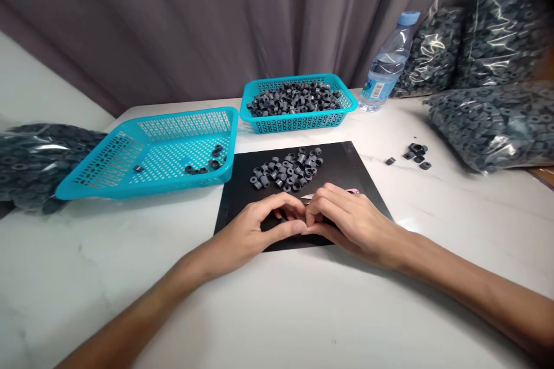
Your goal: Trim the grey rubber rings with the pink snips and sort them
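Observation:
My left hand (264, 222) and my right hand (346, 213) meet over the near part of a black mat (341, 167). Their fingertips are pinched together and touch, and whatever lies between them is hidden. Partly covered by my right hand is a tool with a metal blade (306, 198) and a pink handle (353, 191), likely scissors. Just beyond my fingers a pile of small dark grey ring-shaped pieces (288, 172) is spread on the mat.
A blue basket (173, 187) at left holds several pieces; another blue basket (298, 122) behind is full of them. A water bottle (386, 72) stands at back right. Loose pieces (416, 153) lie near bulging clear bags (497, 127). Another bag (38, 155) sits far left.

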The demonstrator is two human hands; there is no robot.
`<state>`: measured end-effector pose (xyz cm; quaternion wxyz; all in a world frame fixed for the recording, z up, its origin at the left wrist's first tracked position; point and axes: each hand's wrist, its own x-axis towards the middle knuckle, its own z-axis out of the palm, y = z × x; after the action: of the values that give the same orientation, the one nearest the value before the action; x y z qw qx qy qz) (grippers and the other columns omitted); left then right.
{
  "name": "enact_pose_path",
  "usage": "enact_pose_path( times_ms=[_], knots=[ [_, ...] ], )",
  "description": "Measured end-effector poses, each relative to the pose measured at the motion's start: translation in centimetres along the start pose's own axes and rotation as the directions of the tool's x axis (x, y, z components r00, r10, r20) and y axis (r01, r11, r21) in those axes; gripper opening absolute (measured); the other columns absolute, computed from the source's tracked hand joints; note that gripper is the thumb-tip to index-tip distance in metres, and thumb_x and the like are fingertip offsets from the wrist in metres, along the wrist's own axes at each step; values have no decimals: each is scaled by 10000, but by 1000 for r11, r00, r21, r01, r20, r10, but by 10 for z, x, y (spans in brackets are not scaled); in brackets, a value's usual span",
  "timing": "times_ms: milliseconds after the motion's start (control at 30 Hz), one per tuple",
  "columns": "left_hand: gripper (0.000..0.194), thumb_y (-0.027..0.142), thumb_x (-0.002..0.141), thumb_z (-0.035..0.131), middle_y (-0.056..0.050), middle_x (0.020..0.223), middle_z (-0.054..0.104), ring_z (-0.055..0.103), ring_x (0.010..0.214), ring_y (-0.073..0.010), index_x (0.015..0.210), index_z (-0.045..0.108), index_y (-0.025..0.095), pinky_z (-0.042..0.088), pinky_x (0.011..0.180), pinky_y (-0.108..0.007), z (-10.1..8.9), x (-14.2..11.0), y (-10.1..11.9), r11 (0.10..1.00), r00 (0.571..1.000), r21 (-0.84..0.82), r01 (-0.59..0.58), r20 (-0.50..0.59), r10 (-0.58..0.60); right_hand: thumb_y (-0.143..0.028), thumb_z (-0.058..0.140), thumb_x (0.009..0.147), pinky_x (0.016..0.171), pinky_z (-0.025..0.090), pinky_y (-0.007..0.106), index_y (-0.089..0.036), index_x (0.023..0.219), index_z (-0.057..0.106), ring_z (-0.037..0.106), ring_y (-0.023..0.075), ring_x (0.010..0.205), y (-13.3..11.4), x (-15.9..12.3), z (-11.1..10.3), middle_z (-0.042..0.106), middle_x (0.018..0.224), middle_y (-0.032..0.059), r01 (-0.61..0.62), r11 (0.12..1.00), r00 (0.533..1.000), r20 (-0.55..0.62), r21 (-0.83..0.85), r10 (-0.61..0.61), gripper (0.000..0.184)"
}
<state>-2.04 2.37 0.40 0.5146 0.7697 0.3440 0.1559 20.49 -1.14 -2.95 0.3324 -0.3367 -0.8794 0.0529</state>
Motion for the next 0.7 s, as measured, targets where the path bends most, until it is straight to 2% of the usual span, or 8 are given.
enact_pose_path(
  times_ms=[133,267,433,600,700],
  knots=[
    [79,296,932,710,24,947,723,626,910,-143,963,738,229,462,852,-235,-5,3,-7,998,1000,-63,-12,-25,10,-305,484,1072,541,302,288,-175,900,548,513,151,728,0,-1,1,630,816,30,26,998,1000,-3,-50,-26,225],
    [72,268,894,754,14,919,740,629,849,-139,952,764,227,485,802,-238,-5,4,-14,992,996,-115,-43,-85,33,-322,530,1054,508,262,294,-183,891,549,525,138,720,1,-1,0,631,797,19,17,997,999,-48,-81,-21,216],
    [99,247,860,790,-8,918,754,622,796,-140,953,779,215,501,770,-247,-4,4,-15,991,980,-98,-87,-185,68,-320,620,1007,563,363,278,-193,862,537,515,133,715,7,-4,-3,610,782,11,-19,999,996,-86,49,23,211],
    [85,216,857,794,-1,912,771,671,806,-143,938,771,214,523,769,-239,-3,2,-12,984,946,45,-171,-271,176,-325,678,969,626,445,265,-197,935,576,554,137,762,12,-7,-4,631,858,20,-94,973,992,-59,210,109,166],
    [122,160,866,779,-13,951,775,701,846,-146,978,753,201,546,800,-241,-1,1,-10,929,896,220,-299,-269,352,-310,663,978,662,476,269,-202,989,604,583,141,798,12,-7,-4,653,905,28,-120,956,990,-37,268,135,124]
  ],
)
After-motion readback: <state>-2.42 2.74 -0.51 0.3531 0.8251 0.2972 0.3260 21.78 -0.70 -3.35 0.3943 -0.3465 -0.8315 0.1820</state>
